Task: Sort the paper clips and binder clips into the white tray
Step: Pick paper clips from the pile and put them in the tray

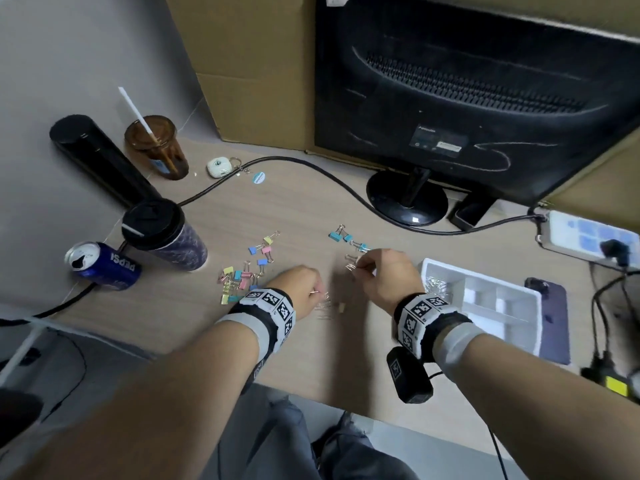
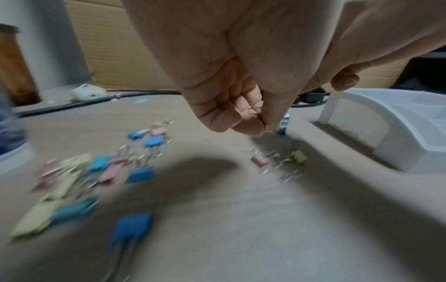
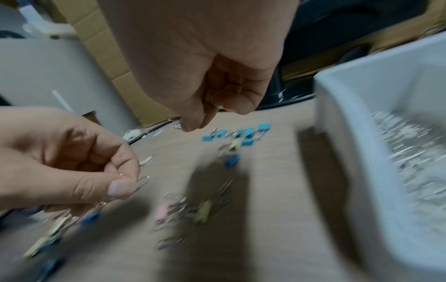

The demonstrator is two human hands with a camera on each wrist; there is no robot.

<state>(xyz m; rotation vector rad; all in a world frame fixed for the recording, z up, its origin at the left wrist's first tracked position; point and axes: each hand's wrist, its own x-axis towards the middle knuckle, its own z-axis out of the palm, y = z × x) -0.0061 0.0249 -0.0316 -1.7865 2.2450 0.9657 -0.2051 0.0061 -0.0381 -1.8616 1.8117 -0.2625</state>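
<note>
We saw the desk (image 1: 294, 209) hemmed in: a cardboard box (image 1: 249, 64) and a monitor (image 1: 478, 91) at the back, cups and a can (image 1: 100, 265) on the left, the white tray (image 1: 502, 327) on the right. Bare wood lay between the hands and along the near edge. The left hand (image 1: 301, 289) pinched a paper clip (image 3: 142, 183) between thumb and forefinger; the right hand (image 1: 384, 275) pinched another (image 3: 176, 125), fingers curled. Coloured binder clips (image 1: 246, 271) lay scattered left of the left hand, a blue group (image 1: 346, 235) just beyond the right. The tray's nearest-left compartment held a heap of silver paper clips (image 3: 410, 145); its other compartments looked white inside.
</note>
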